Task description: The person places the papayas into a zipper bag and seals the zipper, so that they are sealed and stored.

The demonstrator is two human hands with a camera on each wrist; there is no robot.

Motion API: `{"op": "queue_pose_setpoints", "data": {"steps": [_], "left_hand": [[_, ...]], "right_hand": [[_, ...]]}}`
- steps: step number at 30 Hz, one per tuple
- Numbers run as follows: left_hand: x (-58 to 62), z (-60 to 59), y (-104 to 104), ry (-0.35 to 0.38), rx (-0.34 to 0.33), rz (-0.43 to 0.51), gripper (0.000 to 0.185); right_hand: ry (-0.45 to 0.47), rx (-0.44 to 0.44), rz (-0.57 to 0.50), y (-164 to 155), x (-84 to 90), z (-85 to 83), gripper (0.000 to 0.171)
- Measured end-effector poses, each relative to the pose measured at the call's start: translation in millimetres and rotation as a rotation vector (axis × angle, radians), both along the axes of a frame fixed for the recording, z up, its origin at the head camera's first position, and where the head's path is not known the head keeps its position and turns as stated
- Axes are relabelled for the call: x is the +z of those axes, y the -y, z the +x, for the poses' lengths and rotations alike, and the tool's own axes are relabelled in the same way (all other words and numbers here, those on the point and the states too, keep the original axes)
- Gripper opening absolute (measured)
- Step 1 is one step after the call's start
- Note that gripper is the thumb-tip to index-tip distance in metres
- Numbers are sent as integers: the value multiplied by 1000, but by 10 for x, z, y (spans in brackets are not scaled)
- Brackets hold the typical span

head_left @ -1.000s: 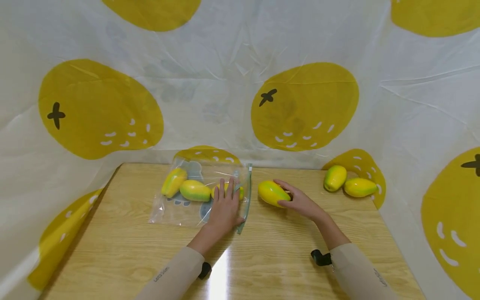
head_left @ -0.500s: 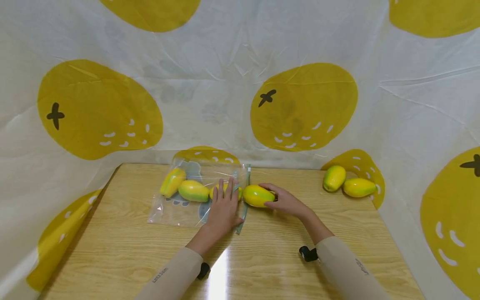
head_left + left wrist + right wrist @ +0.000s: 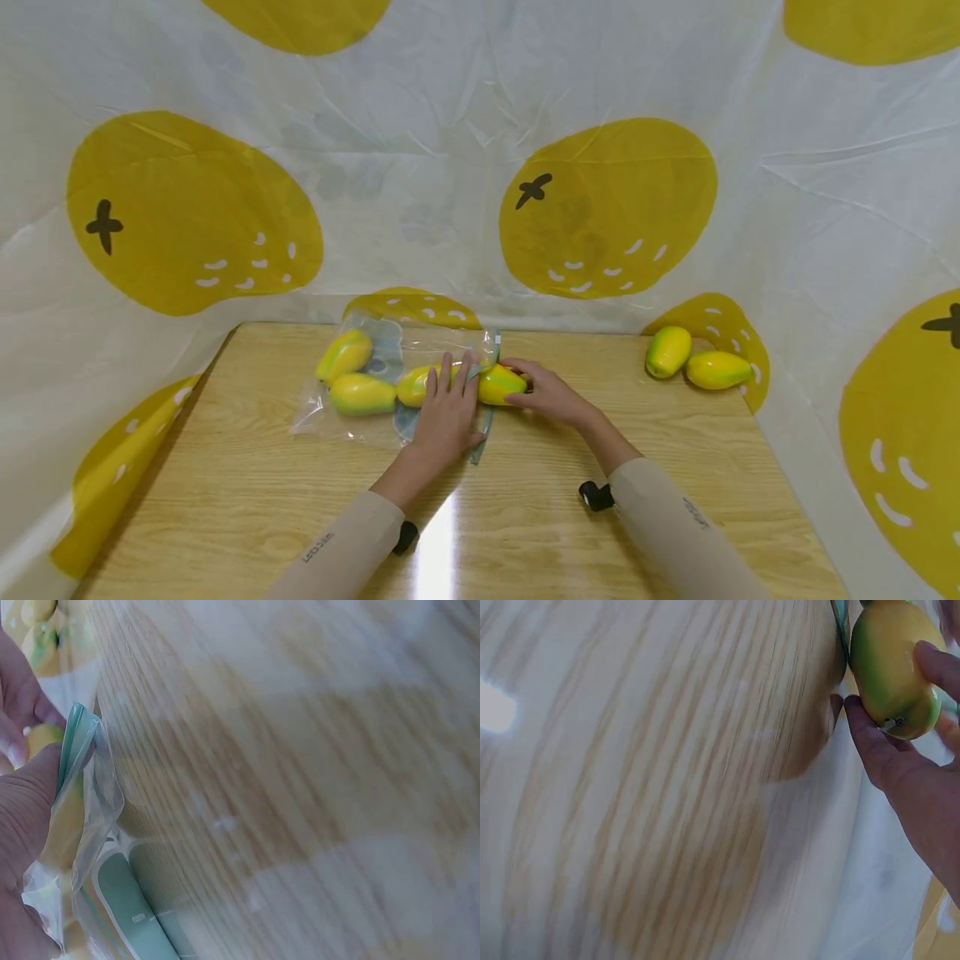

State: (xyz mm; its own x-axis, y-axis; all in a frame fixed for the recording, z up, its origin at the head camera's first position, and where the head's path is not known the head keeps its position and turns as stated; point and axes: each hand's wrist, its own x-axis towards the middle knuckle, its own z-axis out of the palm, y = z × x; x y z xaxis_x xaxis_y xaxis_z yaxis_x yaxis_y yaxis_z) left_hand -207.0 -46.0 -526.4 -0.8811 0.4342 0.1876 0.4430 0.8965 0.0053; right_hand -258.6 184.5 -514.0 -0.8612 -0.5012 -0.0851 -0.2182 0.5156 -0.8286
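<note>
Right hand (image 3: 551, 393): grasping yellow-green fruit (image 3: 501, 386) at mouth of bag (image 3: 388, 337) | left hand (image 3: 444, 421): fingers straight, resting on bag | fruit: probably light, stiff, slick; best held around right end

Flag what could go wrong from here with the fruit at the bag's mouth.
Two risks, as I judge it. The front fruit, held by the right grip, could snag on the green zip edge beside it. It also lines up with the bagged fruit partly covered by the left grip, so pushing might jam the two or slide the whole clear bag.
</note>
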Motion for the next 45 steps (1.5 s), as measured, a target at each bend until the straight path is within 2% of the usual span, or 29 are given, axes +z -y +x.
{"op": "queue_pose_setpoints", "data": {"steps": [4, 10, 16, 25, 29, 32, 35, 39, 45], "left_hand": [[-4, -7, -16, -8, 4, -7, 115], [-11, -8, -13, -2, 21, 3, 120], [5, -4, -7, -3, 24, 13, 124], [37, -8, -25, -6, 30, 41, 120], [32, -1, -44, 6, 26, 27, 115], [7, 0, -45, 12, 28, 28, 113], [-11, -7, -31, 6, 43, 45, 112], [-21, -21, -7, -12, 41, 55, 112], [-11, -28, 6, -12, 32, 62, 113]], "right_hand": [[22, -70, 14, 117, 35, 12, 63], [-30, -142, 50, 181, 9, -20, 53], [-43, -157, 26, 220, -43, -43, 51], [-48, -162, -98, 292, -86, -53, 49], [-32, -181, -110, 394, -63, -27, 42], [12, -229, -110, 469, -58, 3, 38], [16, -267, -129, 506, -64, 19, 36], [-12, -268, -139, 498, -82, 20, 34], [-5, -259, -136, 467, -67, 31, 35]]}}
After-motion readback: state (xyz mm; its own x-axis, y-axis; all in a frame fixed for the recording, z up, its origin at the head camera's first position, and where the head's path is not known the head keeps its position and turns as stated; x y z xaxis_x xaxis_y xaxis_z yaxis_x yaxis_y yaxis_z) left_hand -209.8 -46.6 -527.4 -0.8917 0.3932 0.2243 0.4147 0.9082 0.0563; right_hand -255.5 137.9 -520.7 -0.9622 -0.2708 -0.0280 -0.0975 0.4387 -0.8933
